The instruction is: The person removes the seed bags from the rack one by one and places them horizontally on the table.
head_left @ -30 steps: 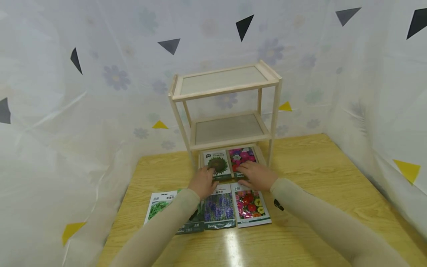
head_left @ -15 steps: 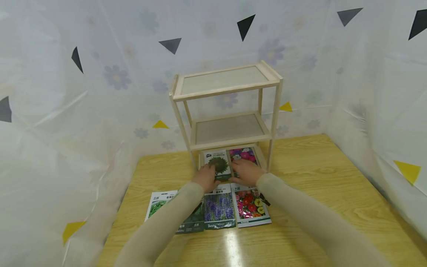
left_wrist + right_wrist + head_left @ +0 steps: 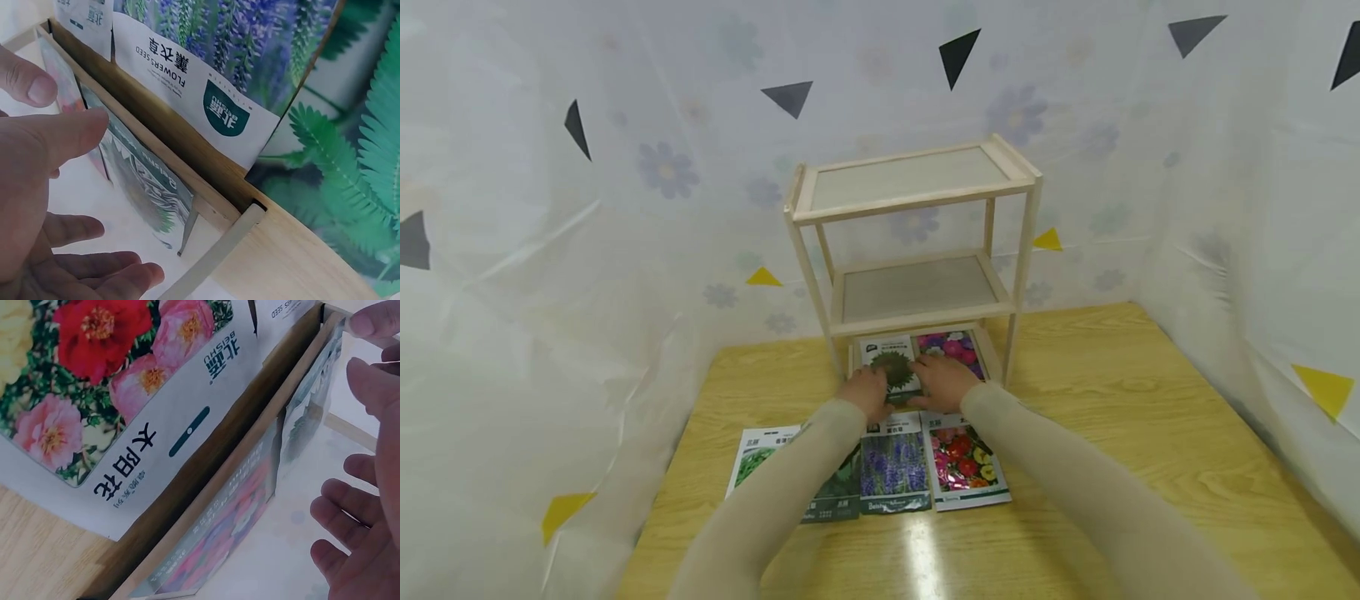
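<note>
A seed packet with a spiky brownish-green flower head (image 3: 893, 365) lies on the bottom board of a wooden rack (image 3: 913, 315). My left hand (image 3: 865, 390) is at its left edge, fingers relaxed and spread. My right hand (image 3: 943, 385) reaches in at its right edge, fingers loosely extended. Right beside it lies a packet with pink and purple flowers (image 3: 958, 346), partly hidden by my right hand. In the left wrist view the left thumb (image 3: 81, 132) overlaps the packets' lower edge. The right thumb (image 3: 369, 384) shows close to the spiky-flower packet.
Before the rack, a lavender packet (image 3: 893, 467) and a red-and-yellow flower packet (image 3: 966, 467) lie on the wooden table (image 3: 1075, 400). Left of them are a dark green packet (image 3: 835, 496) and a green-leaf packet (image 3: 754, 457), partly under my left forearm. The rack's upper board (image 3: 910, 182) overhangs behind.
My right hand has moved left from the pink-and-purple packet to the right edge of the spiky-flower packet. My left hand has shifted slightly right and farther in. The packets look unmoved.
</note>
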Demonstrator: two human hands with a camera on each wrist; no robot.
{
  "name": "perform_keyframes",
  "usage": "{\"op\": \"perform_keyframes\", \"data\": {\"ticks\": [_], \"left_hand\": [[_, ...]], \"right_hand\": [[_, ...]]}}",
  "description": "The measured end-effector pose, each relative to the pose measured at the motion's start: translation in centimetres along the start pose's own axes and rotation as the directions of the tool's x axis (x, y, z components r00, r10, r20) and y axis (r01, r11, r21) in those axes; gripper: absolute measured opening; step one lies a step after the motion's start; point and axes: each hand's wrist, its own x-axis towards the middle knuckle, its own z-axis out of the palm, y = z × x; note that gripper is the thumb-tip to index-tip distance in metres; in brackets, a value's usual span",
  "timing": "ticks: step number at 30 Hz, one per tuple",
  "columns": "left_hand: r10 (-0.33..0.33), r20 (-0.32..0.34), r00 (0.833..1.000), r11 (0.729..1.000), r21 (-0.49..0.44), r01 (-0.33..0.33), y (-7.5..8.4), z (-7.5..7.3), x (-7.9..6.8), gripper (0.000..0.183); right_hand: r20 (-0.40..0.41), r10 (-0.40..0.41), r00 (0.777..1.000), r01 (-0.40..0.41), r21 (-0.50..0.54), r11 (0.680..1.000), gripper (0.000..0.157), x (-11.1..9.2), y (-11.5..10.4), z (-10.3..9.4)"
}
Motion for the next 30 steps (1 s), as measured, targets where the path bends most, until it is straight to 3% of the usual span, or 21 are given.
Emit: {"op": "perform_keyframes", "data": {"ticks": [12, 21, 30], "left_hand": [[-0.080, 0.069, 0.994, 0.997, 0.005, 0.080, 0.7, -0.1, 0.5, 0.082], [-0.042, 0.097, 0.994, 0.999, 0.012, 0.041, 0.7, 0.5, 0.6, 0.060], [0.013, 0.049, 0.999, 0.999, 0.049, -0.015, 0.3, 2.3, 1.3, 0.046]], "right_hand": [[0.062, 0.059, 0.996, -0.057, -0.044, 0.997, 0.084, 1.0, -0.5, 1.3], [0.127, 0.077, 0.989, -0.068, -0.074, 0.995, 0.080, 1.1, -1.1, 1.5], [0.177, 0.111, 0.978, -0.099, -0.074, 0.992, 0.074, 1.0, -1.3, 1.8]]}}
